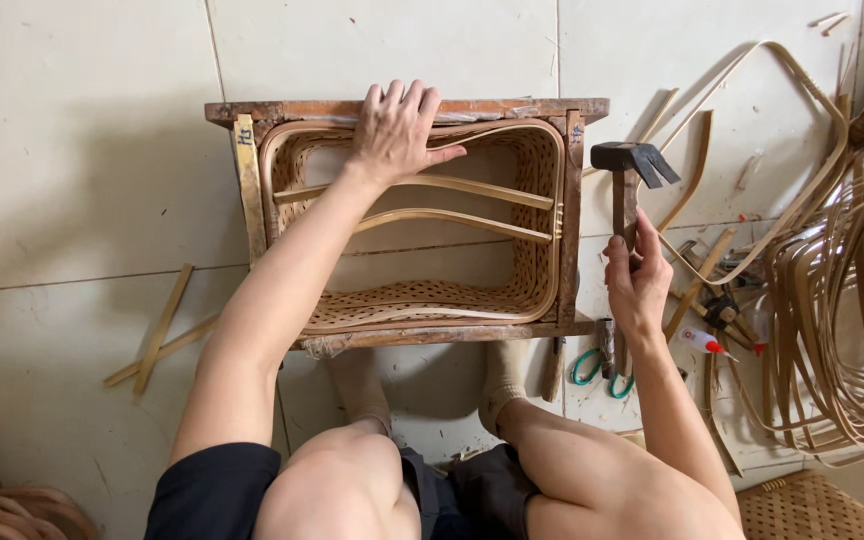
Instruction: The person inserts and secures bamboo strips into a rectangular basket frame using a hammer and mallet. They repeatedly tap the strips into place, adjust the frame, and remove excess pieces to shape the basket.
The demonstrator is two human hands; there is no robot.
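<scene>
A woven bamboo basket (422, 298) sits inside a rectangular wooden frame (252, 190) on the floor in front of me. My left hand (397, 130) presses flat on the far rim of the basket and the frame's top bar, fingers spread. Two bamboo strips (472, 185) cross the basket's opening just below that hand. My right hand (637, 275) grips the wooden handle of a hammer (632, 165), whose dark metal head is raised just right of the frame's far right corner.
Loose bamboo strips (157, 335) lie on the tile floor at left. A pile of bent bamboo hoops (832, 300) fills the right side. Green-handled scissors (592, 368) and a small glue bottle (702, 342) lie near my right hand. Woven baskets (2, 500) sit bottom left.
</scene>
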